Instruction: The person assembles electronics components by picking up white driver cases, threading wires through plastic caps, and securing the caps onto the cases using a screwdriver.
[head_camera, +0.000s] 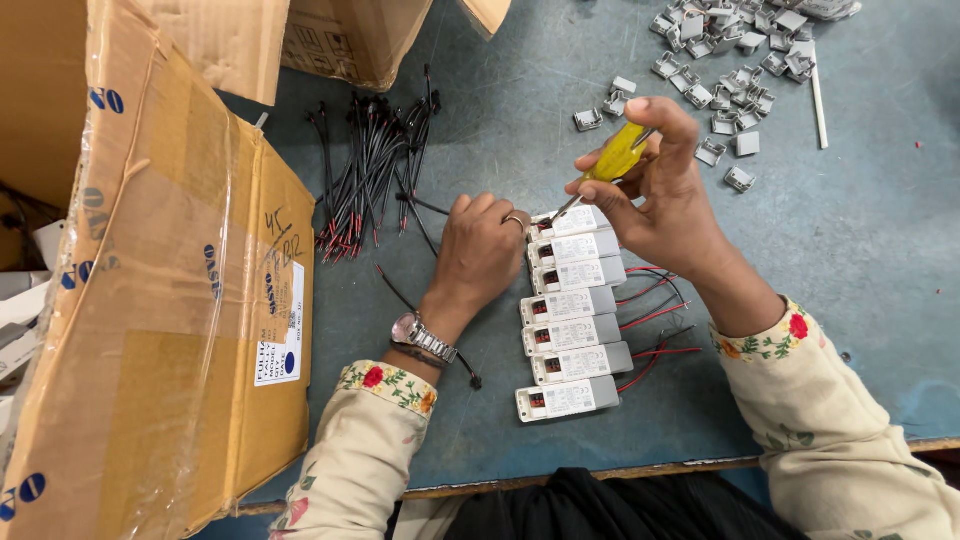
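**Tiny screwdriver, small plastic driver boxes: fiddly work**

Standing by the blue-grey table (860, 250) here. The right hand (665, 195) is pinched closed around a yellow-handled screwdriver (612, 160), tip angled down toward 7 o'clock into the end of the top unit in a column of white-and-grey driver boxes (572, 310). That column sits dead centre, with red and black leads trailing off toward 3 o'clock. The left hand (480, 250) is curled shut at 9 o'clock of the top box, bracing its end.

These boxes look light, rigid and a bit slick, so I'd guess they skate around unless pinned by the long sides. The wires look floppy; not a good handle.

Loose wire bundle (370, 170) at 11 o'clock, grey clips (725, 60) at 1 o'clock, cardboard box (160, 300) at 9.
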